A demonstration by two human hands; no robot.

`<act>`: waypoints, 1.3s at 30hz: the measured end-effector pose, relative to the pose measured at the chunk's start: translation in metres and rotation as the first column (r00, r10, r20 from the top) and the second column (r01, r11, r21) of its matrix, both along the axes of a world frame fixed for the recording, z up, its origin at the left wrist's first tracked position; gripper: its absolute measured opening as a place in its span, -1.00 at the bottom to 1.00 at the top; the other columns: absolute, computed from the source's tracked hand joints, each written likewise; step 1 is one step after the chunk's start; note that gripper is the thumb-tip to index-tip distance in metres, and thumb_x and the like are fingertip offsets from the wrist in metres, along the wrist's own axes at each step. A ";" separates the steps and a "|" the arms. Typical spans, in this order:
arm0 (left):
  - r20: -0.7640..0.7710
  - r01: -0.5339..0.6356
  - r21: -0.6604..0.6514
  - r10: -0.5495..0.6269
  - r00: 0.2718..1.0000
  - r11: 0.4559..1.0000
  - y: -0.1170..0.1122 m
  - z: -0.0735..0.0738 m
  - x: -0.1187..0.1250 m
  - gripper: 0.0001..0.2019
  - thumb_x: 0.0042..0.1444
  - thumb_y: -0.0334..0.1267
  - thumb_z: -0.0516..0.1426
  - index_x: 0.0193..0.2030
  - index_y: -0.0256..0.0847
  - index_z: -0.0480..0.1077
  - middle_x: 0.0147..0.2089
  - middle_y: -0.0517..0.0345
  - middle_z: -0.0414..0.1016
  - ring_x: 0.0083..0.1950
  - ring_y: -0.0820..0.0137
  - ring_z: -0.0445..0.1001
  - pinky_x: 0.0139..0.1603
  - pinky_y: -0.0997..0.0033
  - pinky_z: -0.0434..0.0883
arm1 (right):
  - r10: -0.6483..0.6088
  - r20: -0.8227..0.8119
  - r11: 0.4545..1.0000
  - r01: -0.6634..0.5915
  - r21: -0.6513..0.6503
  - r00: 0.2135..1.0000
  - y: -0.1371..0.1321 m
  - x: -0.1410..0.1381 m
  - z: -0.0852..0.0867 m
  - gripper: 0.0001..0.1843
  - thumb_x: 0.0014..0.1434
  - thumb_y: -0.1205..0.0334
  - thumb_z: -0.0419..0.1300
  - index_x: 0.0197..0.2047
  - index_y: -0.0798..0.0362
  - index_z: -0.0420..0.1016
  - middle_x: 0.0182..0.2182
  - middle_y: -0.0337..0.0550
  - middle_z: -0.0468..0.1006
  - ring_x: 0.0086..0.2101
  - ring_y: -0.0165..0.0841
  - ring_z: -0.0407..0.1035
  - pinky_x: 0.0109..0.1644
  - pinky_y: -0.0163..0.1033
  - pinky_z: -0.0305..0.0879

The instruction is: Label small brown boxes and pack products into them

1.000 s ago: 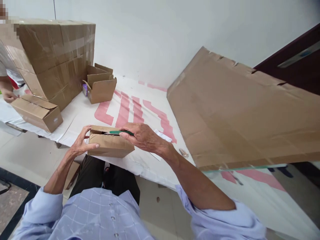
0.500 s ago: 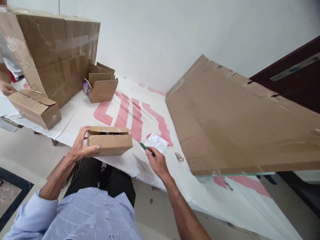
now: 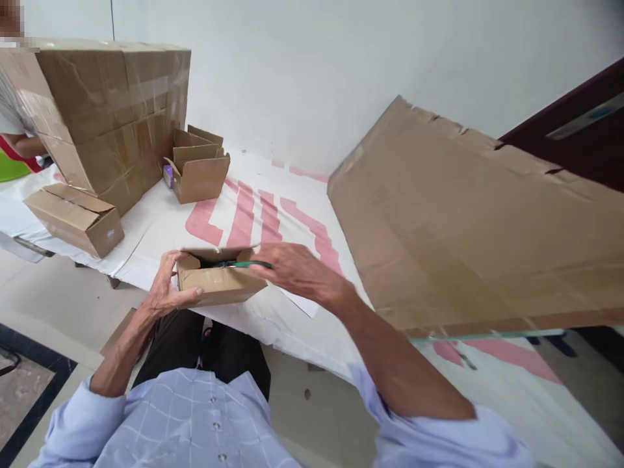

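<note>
A small cardboard box (image 3: 221, 284) sits at the table's front edge, its top slot partly open with a dark inside. My left hand (image 3: 170, 286) grips its left end, thumb on the front face and fingers behind. Over the box's right end, my right hand (image 3: 292, 268) is closed on a slim green tool (image 3: 248, 264). The tool's far end points left into the opening; I cannot make out its kind. Under my right forearm, a white paper sheet (image 3: 305, 304) shows only one corner.
A closed cardboard box (image 3: 75, 218) lies left, beside a tall stack of taped cartons (image 3: 112, 97). An open-flapped box (image 3: 202, 179) stands behind, with a purple packet (image 3: 168, 175) at its side. A large cardboard sheet (image 3: 463, 240) leans right. Another person's arm (image 3: 22, 144) shows far left.
My right hand has moved up and left from the paper to the box, bringing the green tool into its top. The box's opening is wider. The other person's hand has left the left box.
</note>
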State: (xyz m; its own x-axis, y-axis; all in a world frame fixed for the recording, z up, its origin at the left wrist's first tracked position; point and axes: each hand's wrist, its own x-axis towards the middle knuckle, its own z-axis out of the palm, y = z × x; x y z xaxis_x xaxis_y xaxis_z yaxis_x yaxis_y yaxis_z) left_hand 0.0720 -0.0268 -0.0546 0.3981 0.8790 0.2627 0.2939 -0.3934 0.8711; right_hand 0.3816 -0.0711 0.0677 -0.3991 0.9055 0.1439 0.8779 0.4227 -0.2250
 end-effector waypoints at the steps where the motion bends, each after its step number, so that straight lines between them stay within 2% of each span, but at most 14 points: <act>1: 0.001 -0.001 0.002 0.001 1.000 1.000 0.001 -0.001 0.000 -0.23 0.01 0.11 0.39 0.31 -0.02 0.26 0.41 -0.09 0.23 0.46 -0.06 0.29 0.28 -0.11 0.51 | -0.056 -0.019 0.998 0.057 0.008 0.998 -0.008 0.019 -0.003 -0.66 0.45 0.02 0.12 -0.25 -0.07 0.65 -0.32 -0.13 0.66 -0.33 -0.25 0.47 -0.26 -0.18 0.29; 4: 0.000 0.010 0.023 -0.010 1.000 1.000 0.006 -0.005 0.001 -0.16 -0.01 0.09 0.41 0.37 -0.01 0.24 0.42 -0.12 0.22 0.46 -0.09 0.29 0.29 -0.14 0.51 | -0.289 -0.195 0.952 0.303 0.047 0.937 -0.039 0.066 -0.030 -0.68 0.44 -0.05 0.13 -0.07 -0.07 0.64 -0.20 -0.10 0.69 -0.26 -0.21 0.53 -0.17 -0.13 0.38; 7: -0.014 0.032 0.040 -0.031 0.999 0.999 0.008 -0.005 0.003 -0.15 0.01 0.10 0.41 0.40 -0.02 0.23 0.45 -0.14 0.21 0.48 -0.11 0.27 0.31 -0.17 0.50 | -0.470 -0.336 0.871 0.490 -0.028 0.816 -0.067 0.078 -0.093 -0.65 0.37 -0.09 0.16 -0.02 -0.02 0.56 -0.13 -0.01 0.70 -0.21 -0.15 0.56 -0.14 -0.08 0.45; 10: -0.035 0.053 0.057 -0.051 0.998 0.997 0.009 0.000 0.001 -0.11 0.02 0.17 0.41 0.42 -0.01 0.21 0.49 -0.16 0.16 0.52 -0.15 0.23 0.32 -0.18 0.50 | -0.558 -0.370 0.825 0.547 -0.145 0.743 -0.082 0.066 -0.163 -0.58 0.30 -0.16 0.15 -0.04 0.00 0.52 -0.15 0.03 0.69 -0.18 -0.08 0.57 -0.08 0.01 0.51; 12: -0.061 0.088 0.070 -0.083 0.995 0.994 0.010 0.006 -0.002 -0.09 -0.01 0.21 0.43 0.41 -0.01 0.23 0.53 -0.17 0.12 0.53 -0.17 0.22 0.34 -0.20 0.49 | -0.559 -0.373 0.826 0.539 -0.168 0.741 -0.083 0.058 -0.191 -0.58 0.29 -0.17 0.14 -0.05 -0.01 0.52 -0.14 0.04 0.67 -0.15 -0.07 0.57 -0.02 0.06 0.52; 13: -0.079 0.108 0.071 -0.103 0.992 0.992 0.011 0.009 -0.003 -0.09 -0.02 0.22 0.44 0.41 -0.02 0.24 0.54 -0.17 0.11 0.53 -0.17 0.23 0.35 -0.20 0.48 | -0.544 -0.377 0.836 0.522 -0.170 0.749 -0.082 0.056 -0.197 -0.59 0.29 -0.16 0.15 -0.05 -0.01 0.53 -0.13 0.04 0.66 -0.15 -0.08 0.56 0.00 0.06 0.52; 16: -0.124 0.150 0.046 -0.143 0.982 0.988 0.014 0.018 -0.007 -0.13 0.01 0.23 0.43 0.39 -0.02 0.27 0.52 -0.17 0.15 0.51 -0.17 0.26 0.34 -0.21 0.49 | -0.478 -0.443 0.868 0.485 -0.105 0.758 -0.070 0.055 -0.182 -0.65 0.32 -0.08 0.15 -0.05 -0.01 0.55 -0.13 0.04 0.62 -0.16 -0.10 0.55 -0.04 0.04 0.53; 20: -0.104 0.146 -0.010 -0.146 0.984 0.989 0.018 0.024 -0.007 -0.21 0.12 0.28 0.34 0.38 0.01 0.26 0.47 -0.14 0.18 0.48 -0.11 0.30 0.31 -0.20 0.51 | -0.327 -0.546 0.868 0.474 0.148 0.771 -0.044 0.043 -0.125 -0.73 0.43 0.06 0.11 -0.03 -0.01 0.59 -0.11 0.05 0.62 -0.03 -0.07 0.51 0.07 0.09 0.52; 23: -0.110 0.147 -0.007 -0.147 0.983 0.989 0.018 0.024 -0.006 -0.14 0.07 0.28 0.39 0.40 0.01 0.23 0.47 -0.14 0.17 0.49 -0.11 0.28 0.32 -0.20 0.52 | -0.151 -0.488 0.926 0.296 0.235 0.860 -0.024 0.019 -0.087 -0.77 0.45 0.13 0.17 0.00 -0.02 0.62 -0.03 0.05 0.63 0.04 -0.07 0.48 0.21 0.13 0.47; 26: -0.129 0.157 0.018 -0.153 0.980 0.987 0.017 0.024 -0.006 -0.10 0.04 0.25 0.42 0.42 -0.01 0.22 0.47 -0.15 0.17 0.49 -0.11 0.28 0.32 -0.21 0.52 | -0.021 -0.376 0.987 0.080 0.142 0.926 -0.008 -0.005 -0.066 -0.75 0.41 0.14 0.27 0.08 0.01 0.64 0.02 0.05 0.63 0.07 -0.09 0.49 0.23 0.09 0.46; 30: -0.151 0.177 0.079 -0.164 0.975 0.981 0.015 0.025 -0.007 -0.20 0.12 0.22 0.39 0.39 -0.04 0.28 0.47 -0.16 0.19 0.48 -0.08 0.33 0.30 -0.16 0.56 | 0.004 -0.326 1.000 -0.010 -0.016 0.945 0.006 -0.022 -0.060 -0.70 0.39 0.11 0.33 0.11 0.03 0.66 -0.04 0.00 0.65 -0.01 -0.14 0.53 0.14 0.02 0.49; 32: -0.164 0.186 0.125 -0.165 0.973 0.975 0.014 0.024 -0.006 -0.26 0.17 0.20 0.37 0.37 -0.07 0.31 0.48 -0.18 0.21 0.48 -0.08 0.34 0.30 -0.12 0.57 | 0.025 -0.392 0.999 -0.031 -0.009 0.919 0.009 -0.027 -0.063 -0.78 0.40 0.17 0.32 0.04 0.02 0.68 -0.10 -0.06 0.66 -0.09 -0.21 0.55 0.06 -0.06 0.51; 35: -0.181 0.179 0.227 -0.139 0.974 0.957 0.013 0.022 -0.006 -0.36 0.23 0.17 0.32 0.31 -0.14 0.36 0.49 -0.23 0.24 0.50 -0.09 0.34 0.41 -0.14 0.48 | 0.095 -0.498 0.990 -0.031 0.136 0.862 0.008 -0.033 -0.072 -0.89 0.40 0.29 0.29 -0.11 0.00 0.68 -0.20 -0.10 0.67 -0.16 -0.25 0.56 0.01 -0.11 0.52; 39: -0.222 0.164 0.345 -0.089 0.971 0.924 0.011 0.016 -0.007 -0.45 0.27 0.12 0.30 0.24 -0.17 0.41 0.47 -0.27 0.33 0.48 -0.08 0.39 0.50 -0.19 0.38 | 0.165 -0.511 0.927 0.044 0.372 0.844 -0.001 -0.038 -0.087 -0.84 0.43 0.31 0.26 -0.16 -0.04 0.69 -0.23 -0.09 0.67 -0.19 -0.24 0.56 -0.02 -0.09 0.53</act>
